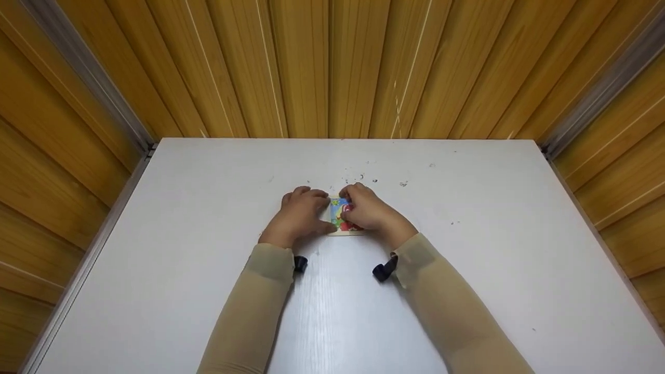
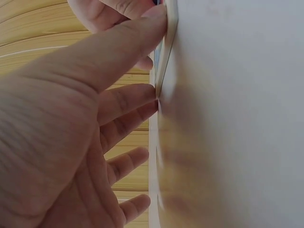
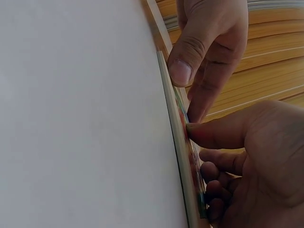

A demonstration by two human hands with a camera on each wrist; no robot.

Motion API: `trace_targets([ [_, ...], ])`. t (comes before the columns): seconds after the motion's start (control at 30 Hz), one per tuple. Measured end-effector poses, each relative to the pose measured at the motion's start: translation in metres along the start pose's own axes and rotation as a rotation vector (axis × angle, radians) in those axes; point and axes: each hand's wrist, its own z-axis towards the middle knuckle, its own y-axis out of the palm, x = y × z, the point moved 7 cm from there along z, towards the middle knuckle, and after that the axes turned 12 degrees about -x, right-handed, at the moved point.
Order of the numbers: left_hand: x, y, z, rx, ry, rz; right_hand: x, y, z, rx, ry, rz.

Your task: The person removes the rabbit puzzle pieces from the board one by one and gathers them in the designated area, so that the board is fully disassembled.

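Observation:
A small wooden picture board [image 1: 337, 208] with a pale rim and a bright blue, green, yellow and red face lies flat on the table. My left hand [image 1: 298, 215] holds its left side, the thumb [image 2: 137, 40] on the near corner and the index fingertip at the far corner. My right hand [image 1: 371, 208] covers the board's right part. Its thumb [image 3: 216, 133] presses on the picture, and the other fingers are curled at the far right edge. In the right wrist view the board's pale edge [image 3: 176, 137] shows side-on. Whether the picture is made of loose pieces, I cannot tell.
The white table [image 1: 156, 291] carries several small dark marks [image 1: 403, 183] beyond and right of the board. Yellow wood-patterned panels [image 1: 306, 67] wall the back and both sides. A black strap piece [image 1: 384, 271] sits at each cuff.

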Motion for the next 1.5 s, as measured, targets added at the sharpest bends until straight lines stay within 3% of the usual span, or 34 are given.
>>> trace_targets([
  [0.23,0.000,0.001,0.000,-0.005,0.011,-0.021,-0.005,-0.004,-0.005,-0.003,0.002,-0.050],
  [0.5,0.002,-0.001,-0.003,-0.008,0.031,0.029,-0.010,-0.006,-0.007,-0.047,0.001,-0.071],
  [0.7,0.002,0.002,-0.002,-0.015,0.027,0.080,-0.002,-0.003,-0.002,-0.080,0.017,-0.002],
  [1.07,-0.001,0.001,0.000,-0.023,-0.007,0.048,0.004,-0.003,0.000,-0.100,0.052,0.122],
  [1.5,0.002,0.001,0.000,-0.015,0.007,0.051,0.010,-0.008,-0.001,0.058,-0.009,0.133],
])
